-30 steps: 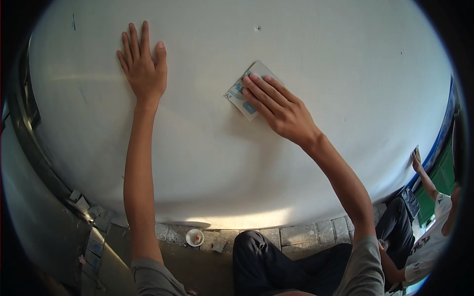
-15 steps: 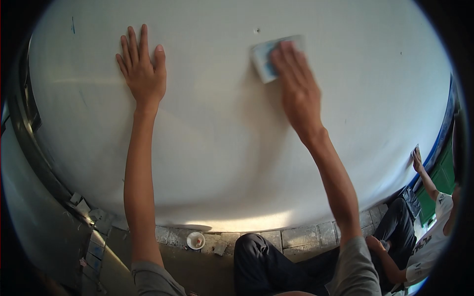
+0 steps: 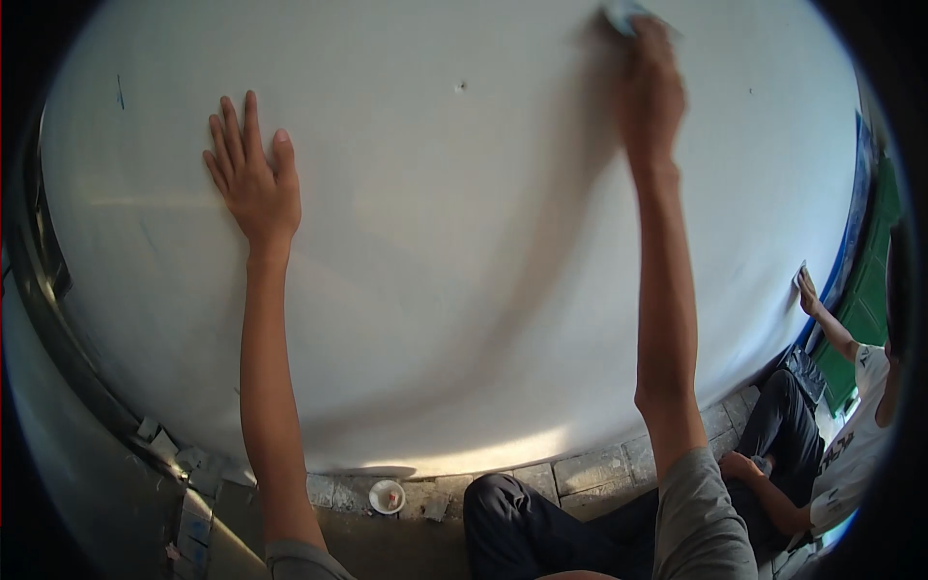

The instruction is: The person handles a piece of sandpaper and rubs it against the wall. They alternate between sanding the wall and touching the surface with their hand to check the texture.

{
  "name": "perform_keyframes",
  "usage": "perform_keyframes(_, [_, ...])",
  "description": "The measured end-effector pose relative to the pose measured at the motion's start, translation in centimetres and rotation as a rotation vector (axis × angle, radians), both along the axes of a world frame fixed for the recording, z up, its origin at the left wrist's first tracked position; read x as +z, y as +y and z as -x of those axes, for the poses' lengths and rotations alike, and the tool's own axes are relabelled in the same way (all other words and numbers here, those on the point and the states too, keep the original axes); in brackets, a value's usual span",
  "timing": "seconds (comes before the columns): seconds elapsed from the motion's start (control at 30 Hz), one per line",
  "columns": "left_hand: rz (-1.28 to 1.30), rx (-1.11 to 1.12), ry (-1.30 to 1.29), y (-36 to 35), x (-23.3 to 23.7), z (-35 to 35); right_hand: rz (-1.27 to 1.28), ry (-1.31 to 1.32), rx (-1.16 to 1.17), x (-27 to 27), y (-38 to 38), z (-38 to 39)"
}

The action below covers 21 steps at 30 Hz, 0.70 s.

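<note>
left hand (image 3: pixel 249 179) flat on white wall (image 3: pixel 435 271), fingers spread; right hand (image 3: pixel 650 92) presses sandpaper sheet (image 3: pixel 619 14) high up.

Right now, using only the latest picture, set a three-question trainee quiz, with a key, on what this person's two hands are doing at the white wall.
1. True or false: the left hand lies flat, fingers spread, against the white wall.
2. Pick one: what shows at the fingertips of the right hand? A a paint roller; B a small sheet; C a bucket handle.
3. Short answer: which hand reaches higher up the wall?

Key: 1 true; 2 B; 3 the right hand.
</note>
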<state>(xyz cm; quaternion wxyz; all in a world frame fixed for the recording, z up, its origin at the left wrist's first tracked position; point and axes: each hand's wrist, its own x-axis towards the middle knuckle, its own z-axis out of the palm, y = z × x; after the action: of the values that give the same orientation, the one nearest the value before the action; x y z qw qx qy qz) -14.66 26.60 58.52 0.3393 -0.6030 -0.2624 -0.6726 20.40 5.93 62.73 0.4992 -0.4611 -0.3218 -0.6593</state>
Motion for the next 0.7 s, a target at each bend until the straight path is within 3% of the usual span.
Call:
perform_keyframes(0.07, [0.005, 0.003, 0.002, 0.0, 0.0, -0.1, 0.167, -0.223, 0.108, -0.7, 1.8, 3.6])
perform_keyframes(0.13, [0.009, 0.015, 0.005, -0.1, -0.1, -0.1, 0.36, -0.51, 0.111, -2.3, 3.3, 6.3])
perform_keyframes(0.2, [0.007, 0.011, 0.005, -0.4, 0.0, 0.0, 0.444, -0.596, 0.017, -4.4, 3.2, 8.0])
perform_keyframes(0.27, [0.007, 0.013, 0.007, -0.5, 0.1, 0.1, 0.464, -0.581, 0.045, -4.6, 1.8, 7.0])
perform_keyframes(0.33, [0.008, 0.019, 0.006, -0.5, 0.0, 0.0, 0.376, -0.317, 0.02, -4.2, 0.3, 4.1])
perform_keyframes(0.4, [0.006, 0.012, 0.004, -0.4, 0.0, -0.1, 0.205, -0.221, -0.037, -3.8, -0.9, 1.4])
perform_keyframes(0.53, [0.025, -0.001, 0.007, -1.2, 0.1, 0.0, 0.102, -0.153, -0.002, -3.2, -0.5, 1.6])
perform_keyframes(0.6, [-0.032, -0.011, 0.004, -0.7, 0.1, -0.2, 0.297, -0.277, 0.084, -4.0, 1.1, 3.8])
perform_keyframes(0.7, [-0.213, -0.05, 0.075, -2.8, -1.1, -1.5, 0.511, -0.354, -0.065, -6.6, 1.4, 8.1])
